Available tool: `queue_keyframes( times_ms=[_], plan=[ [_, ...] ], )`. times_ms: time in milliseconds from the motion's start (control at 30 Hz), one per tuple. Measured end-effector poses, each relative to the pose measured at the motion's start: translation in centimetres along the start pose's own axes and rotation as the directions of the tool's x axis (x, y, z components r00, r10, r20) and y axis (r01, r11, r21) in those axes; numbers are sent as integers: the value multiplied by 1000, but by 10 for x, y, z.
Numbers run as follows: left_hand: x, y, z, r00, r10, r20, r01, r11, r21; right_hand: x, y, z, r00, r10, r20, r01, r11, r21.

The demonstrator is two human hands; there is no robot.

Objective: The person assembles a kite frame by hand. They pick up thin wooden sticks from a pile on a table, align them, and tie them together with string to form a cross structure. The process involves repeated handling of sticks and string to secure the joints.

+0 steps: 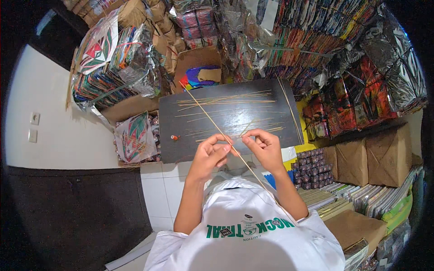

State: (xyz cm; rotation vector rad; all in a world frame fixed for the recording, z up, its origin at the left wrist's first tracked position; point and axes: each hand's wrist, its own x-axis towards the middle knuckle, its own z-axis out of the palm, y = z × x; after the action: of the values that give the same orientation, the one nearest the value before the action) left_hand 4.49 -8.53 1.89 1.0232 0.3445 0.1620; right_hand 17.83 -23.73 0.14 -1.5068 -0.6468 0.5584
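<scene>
My left hand (212, 156) is closed round a long, thin bamboo stick (205, 112), which slants from the far left of the table down toward my shirt. Close beside it, my right hand (266, 148) has thumb and forefinger pinched together near the stick's middle. What that pinch holds is too fine to make out. Beyond my hands, several more thin bamboo sticks (235, 102) lie roughly crosswise on the dark table (174, 151). A small orange-and-white spool (175, 137) sits toward the table's left edge.
Behind the table stands an open cardboard box (187, 58) with colourful sheets. Wrapped stacks of printed sheets (298, 56) rise behind and to the right. At left, a decorated kite-like sheet (135, 137) carries loose sticks. Brown paper packages (386, 156) stand at right.
</scene>
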Motion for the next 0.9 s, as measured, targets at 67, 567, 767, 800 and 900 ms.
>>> queue_keyframes(
  times_ms=[67,567,767,800,900],
  plan=[
    [0,-1,-4,1000,19,-1,-19,1000,4,-1,-2,-4,1000,-20,22,21,999,-41],
    [-20,14,-53,958,135,-254,-137,990,9,-20,4,-37,986,23,164,-4,993,-120],
    [-26,17,-54,934,220,-282,-165,965,205,-14,10,-42,973,-232,11,228,944,-238],
    [-28,18,-52,934,218,-281,-151,958,243,-13,6,-45,974,-226,7,218,933,-287],
    [-27,16,-45,938,224,-267,-134,939,317,-14,2,-46,987,-147,-63,132,969,-207]
  ],
)
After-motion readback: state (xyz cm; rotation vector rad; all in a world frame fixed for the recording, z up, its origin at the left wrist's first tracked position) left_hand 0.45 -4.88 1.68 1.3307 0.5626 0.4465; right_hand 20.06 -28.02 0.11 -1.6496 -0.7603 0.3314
